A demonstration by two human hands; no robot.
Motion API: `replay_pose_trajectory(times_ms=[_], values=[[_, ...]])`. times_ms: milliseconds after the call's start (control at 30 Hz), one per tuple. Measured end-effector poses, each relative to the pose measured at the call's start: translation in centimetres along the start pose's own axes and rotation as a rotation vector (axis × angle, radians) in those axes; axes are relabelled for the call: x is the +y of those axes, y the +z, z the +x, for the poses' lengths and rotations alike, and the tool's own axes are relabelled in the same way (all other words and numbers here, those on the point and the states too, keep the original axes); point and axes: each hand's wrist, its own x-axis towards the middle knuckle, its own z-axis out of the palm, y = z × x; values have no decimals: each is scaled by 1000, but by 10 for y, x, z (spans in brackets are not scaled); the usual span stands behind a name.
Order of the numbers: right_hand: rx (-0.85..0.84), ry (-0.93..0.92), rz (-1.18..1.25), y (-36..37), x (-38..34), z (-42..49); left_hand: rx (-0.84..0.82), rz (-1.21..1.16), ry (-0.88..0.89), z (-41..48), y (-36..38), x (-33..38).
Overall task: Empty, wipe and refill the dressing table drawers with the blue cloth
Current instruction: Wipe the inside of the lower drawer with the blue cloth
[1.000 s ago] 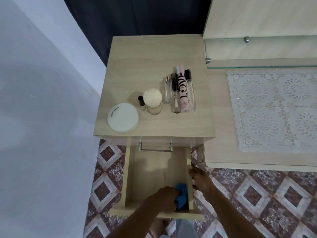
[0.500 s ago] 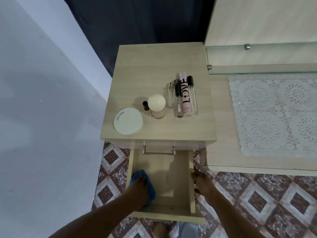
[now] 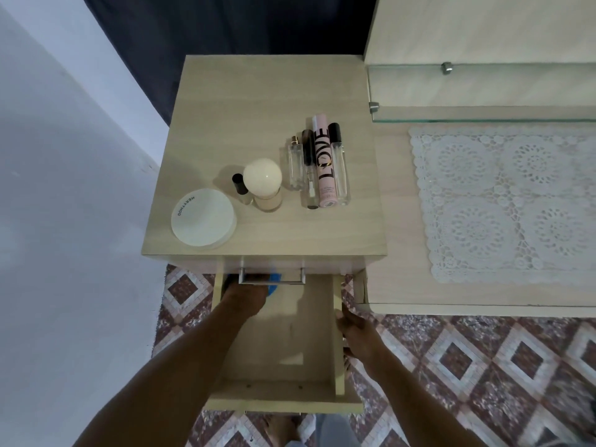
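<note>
Blue cloth (image 3: 273, 289): sits in the far-left corner of the open drawer (image 3: 300, 337), under the L hand (image 3: 245, 296). Only a small blue edge shows to the right of the fingers; the rest is covered by the hand and by the metal handle (image 3: 290, 281) of the shut drawer front above. L hand lies palm-down on the cloth. Its fingers run under that handle and are mostly hidden, so flat vs. curled cannot be told. R hand (image 3: 354, 330) is well to the right of the L hand, at the drawer's right side wall, approx. mid-length: thumb on the wall's top edge, fingers curled round the outside, i.e. gripping the wall. Drawer floor btwn the two hands is bare wood. Beyond the L hand, on the cabinet top (image 3: 258, 108): white round compact (image 3: 202, 217) furthest left, then a small black-capped bottle (image 3: 238, 183) just beside a cream-capped bottle (image 3: 263, 185). Beyond and btwn the hands: slim items set side by side, incl. a pink "LOVE" tube (image 3: 325, 162) w/ clear vials on either side. Far right of the R hand: lace mat (image 3: 503, 204) on the lower table surface, glass shelf (image 3: 483, 115) beyond it. Patterned tile floor (image 3: 483, 366) lies below the R forearm.
</note>
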Motion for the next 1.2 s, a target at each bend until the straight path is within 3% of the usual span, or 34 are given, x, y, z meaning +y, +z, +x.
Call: replay_pose_trajectory(times_ms=[33, 100, 200, 400, 533, 600, 733, 867, 933, 1033, 1200], values=[[-1, -4, -7, -1, 0, 0, 20, 39, 57, -2, -3, 6], [-12, -6, -5, -2, 1, 0, 35, -86, 0, -15, -10, 20], [-23, -15, 4, -4, 2, 0, 105, 43, 96, -41, 16, 25], [-21, 7, 22, -3, 0, -1, -129, 141, 345, -76, 76, 32], [-15, 11, 13, -2, -6, -5, -10, 434, 713, -61, 71, 25], [-24, 10, 2, -3, -6, -6, -20, 552, 742, -53, 66, 30], [-50, 9, -12, -5, -7, -10, 217, 497, 759, -34, 52, 46], [-48, -6, -20, -4, -7, -9, 197, 332, 664, -15, 24, 50], [-46, -3, -24, -3, -7, -9, 105, 195, 527, -12, 6, 55], [-36, -10, -40, -3, -6, -6, 122, -141, 297, -12, -17, 62], [33, -37, -124, 1, -2, -4, 8, -196, 78, -7, -18, 66]])
